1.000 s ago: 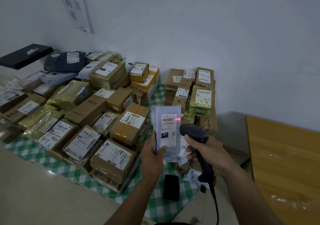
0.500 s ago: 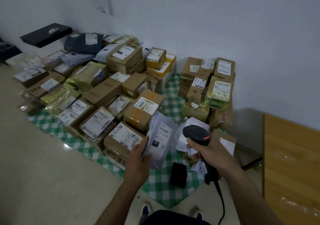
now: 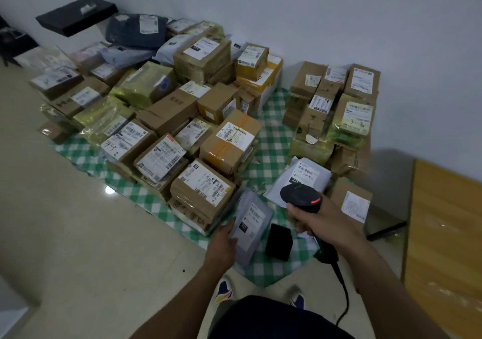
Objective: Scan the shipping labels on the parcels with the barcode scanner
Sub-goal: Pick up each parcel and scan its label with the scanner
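Lowered since a second ago, the grey mailer [image 3: 251, 226], labelled "231", sits gripped in the left hand [image 3: 221, 244]; the right hand [image 3: 317, 224] clasps the barcode scanner [image 3: 302, 197] near the checked cloth [image 3: 271, 271] edge.

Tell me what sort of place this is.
Likely a parcel pickup or sorting room: labelled parcels piled on a checked cloth on the floor, and a scanner in the right hand.

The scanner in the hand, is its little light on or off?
On. The barcode scanner, gripped in the right hand, shows a small red light glowing on its head. No beam is visible on any parcel.
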{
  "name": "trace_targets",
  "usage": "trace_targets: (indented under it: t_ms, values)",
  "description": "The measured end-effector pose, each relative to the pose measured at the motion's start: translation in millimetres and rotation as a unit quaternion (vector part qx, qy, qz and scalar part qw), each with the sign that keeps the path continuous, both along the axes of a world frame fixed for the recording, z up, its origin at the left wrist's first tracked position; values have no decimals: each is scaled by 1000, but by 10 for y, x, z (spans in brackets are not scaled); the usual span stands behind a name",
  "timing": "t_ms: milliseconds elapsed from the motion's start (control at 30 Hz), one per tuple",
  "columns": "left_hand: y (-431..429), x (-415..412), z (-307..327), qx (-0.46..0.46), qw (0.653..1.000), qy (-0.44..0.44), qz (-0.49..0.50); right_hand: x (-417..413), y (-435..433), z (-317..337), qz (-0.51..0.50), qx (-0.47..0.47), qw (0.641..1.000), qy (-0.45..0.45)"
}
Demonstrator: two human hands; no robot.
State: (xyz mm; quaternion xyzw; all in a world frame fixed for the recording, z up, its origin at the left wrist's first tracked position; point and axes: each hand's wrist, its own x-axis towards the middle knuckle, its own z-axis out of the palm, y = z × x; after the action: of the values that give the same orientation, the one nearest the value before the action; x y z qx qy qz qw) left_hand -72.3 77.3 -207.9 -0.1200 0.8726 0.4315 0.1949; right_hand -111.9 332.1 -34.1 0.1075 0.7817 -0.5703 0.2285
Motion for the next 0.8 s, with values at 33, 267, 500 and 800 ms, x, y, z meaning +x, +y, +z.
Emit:
trace_targets:
  t_ms: [33, 267, 500, 800]
  values:
    - [26, -3, 17, -27, 1000, 6, -5, 13, -5, 10, 0, 0, 1000, 2]
    - [136, 74, -126, -236, 953, 109, -156, 94, 41, -6, -12, -2, 1000, 8]
    - [197, 46, -226, -242, 937, -33, -249, 116, 170, -96, -32, 18, 999, 7]
    - [912, -731, 302, 2, 997, 69, -42, 236, 522, -94, -95, -13, 995, 23]
